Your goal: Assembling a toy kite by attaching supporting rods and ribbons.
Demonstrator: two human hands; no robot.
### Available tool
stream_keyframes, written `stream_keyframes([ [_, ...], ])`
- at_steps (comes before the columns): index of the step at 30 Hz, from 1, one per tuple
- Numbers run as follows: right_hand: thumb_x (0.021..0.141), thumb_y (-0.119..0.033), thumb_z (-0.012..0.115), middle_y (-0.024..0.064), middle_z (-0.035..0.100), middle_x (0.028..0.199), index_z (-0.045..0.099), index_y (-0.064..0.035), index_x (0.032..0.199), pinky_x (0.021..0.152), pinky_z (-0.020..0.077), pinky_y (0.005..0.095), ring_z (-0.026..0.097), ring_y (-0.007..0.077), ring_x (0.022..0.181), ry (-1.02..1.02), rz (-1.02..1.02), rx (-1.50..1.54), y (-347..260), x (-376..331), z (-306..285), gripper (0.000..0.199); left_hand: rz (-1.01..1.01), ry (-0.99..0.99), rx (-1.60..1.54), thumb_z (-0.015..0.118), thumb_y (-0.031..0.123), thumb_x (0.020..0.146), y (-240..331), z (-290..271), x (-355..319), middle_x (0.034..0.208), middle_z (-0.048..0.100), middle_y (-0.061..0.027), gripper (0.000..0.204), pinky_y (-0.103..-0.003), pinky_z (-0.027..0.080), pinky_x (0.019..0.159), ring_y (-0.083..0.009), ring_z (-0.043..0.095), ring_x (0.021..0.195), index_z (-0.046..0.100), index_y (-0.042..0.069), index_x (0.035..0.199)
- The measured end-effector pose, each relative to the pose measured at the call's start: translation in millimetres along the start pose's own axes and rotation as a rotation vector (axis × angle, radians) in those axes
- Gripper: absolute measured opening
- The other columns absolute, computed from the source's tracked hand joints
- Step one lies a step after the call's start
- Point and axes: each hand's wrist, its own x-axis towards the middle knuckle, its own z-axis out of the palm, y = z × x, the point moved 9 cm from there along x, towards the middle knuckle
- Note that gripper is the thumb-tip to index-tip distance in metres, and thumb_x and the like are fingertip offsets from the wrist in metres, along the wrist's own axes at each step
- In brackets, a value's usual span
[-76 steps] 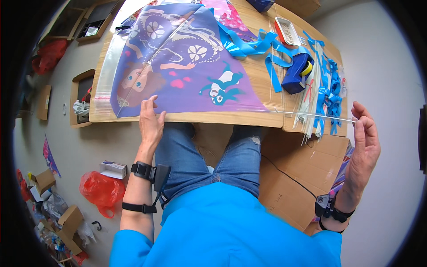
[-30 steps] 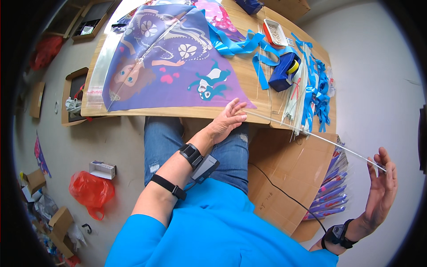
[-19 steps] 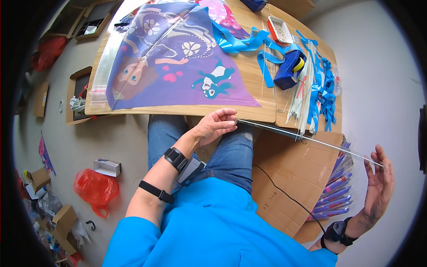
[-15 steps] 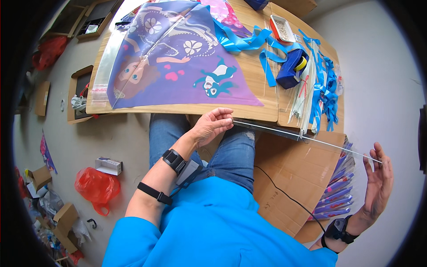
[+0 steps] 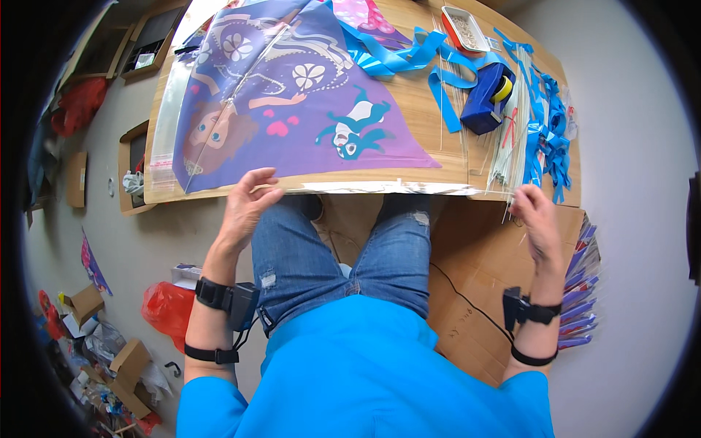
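Observation:
A purple kite (image 5: 292, 135) printed with a figure and a teal animal lies flat on the table, with a rod running down its middle. Just over the table's near edge, a thin white rod (image 5: 498, 193) stretches sideways between my hands. My left hand (image 5: 248, 208) pinches its left end near the kite's lower edge, fingers curled. On the other side my right hand (image 5: 539, 223), a little blurred, closes round the right end below a bundle of white rods (image 5: 506, 153). A glossy, glaring strip (image 5: 387, 187) along the table edge partly hides the rod's middle.
Blue ribbon (image 5: 398, 58), a blue tape dispenser (image 5: 488, 98) with yellow tape and a red-and-white tray (image 5: 466, 31) occupy the table's right part. Under it leans a cardboard box (image 5: 475, 277) beside packed purple kites (image 5: 580, 292). A red bag (image 5: 164, 310) lies on the floor at left.
My right hand has come up and inward from the far right to the table edge. My left hand has shifted left. The slanting rod now runs nearly level along the edge.

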Motion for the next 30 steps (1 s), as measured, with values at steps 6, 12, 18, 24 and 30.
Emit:
stream_keyframes([
  [6,0.090,-0.015,0.063,0.0002,0.058,0.072,0.063,0.0003,0.091,0.058,0.0433,0.0234,0.052,0.0076,0.064,0.052,0.058,-0.081,79,66,72,0.016,-0.043,0.122,0.204,0.070,0.007,0.084,4,-55,4,0.113,0.055,-0.0079,0.048,-0.025,0.046,0.091,-0.0130,0.057,0.101,0.051,0.000,0.127],
  [12,0.088,-0.014,0.064,0.0043,0.063,0.075,0.065,0.0021,0.088,0.063,0.0464,0.0270,0.056,0.0109,0.068,0.057,0.124,-0.055,117,96,103,0.016,-0.077,0.174,0.277,0.072,0.007,0.082,7,-70,14,0.114,0.055,-0.0074,0.049,-0.023,0.046,0.088,-0.0108,0.057,0.096,0.052,0.002,0.126],
  [18,0.085,-0.016,0.066,0.0046,0.064,0.074,0.065,0.0004,0.086,0.064,0.0468,0.0278,0.057,0.0119,0.068,0.075,0.080,-0.094,122,104,109,0.017,-0.116,0.240,0.326,0.072,0.005,0.082,3,-77,23,0.112,0.055,-0.0062,0.045,-0.023,0.047,0.085,-0.0096,0.059,0.090,0.054,0.002,0.123],
  [24,0.082,-0.020,0.068,0.0082,0.065,0.071,0.067,-0.0016,0.084,0.064,0.0490,0.0312,0.062,0.0173,0.066,0.119,0.055,-0.252,116,107,115,0.019,-0.122,0.257,0.318,0.072,0.004,0.082,0,-83,29,0.111,0.056,-0.0058,0.045,-0.022,0.047,0.083,-0.0096,0.060,0.090,0.054,0.003,0.123],
  [30,0.080,-0.020,0.068,0.0105,0.066,0.071,0.067,-0.0019,0.083,0.065,0.0502,0.0338,0.064,0.0219,0.067,0.149,0.020,-0.314,104,111,121,0.018,-0.142,0.273,0.325,0.072,0.008,0.082,-1,-90,32,0.111,0.056,-0.0039,0.045,-0.022,0.047,0.083,-0.0105,0.057,0.095,0.055,0.006,0.125],
])
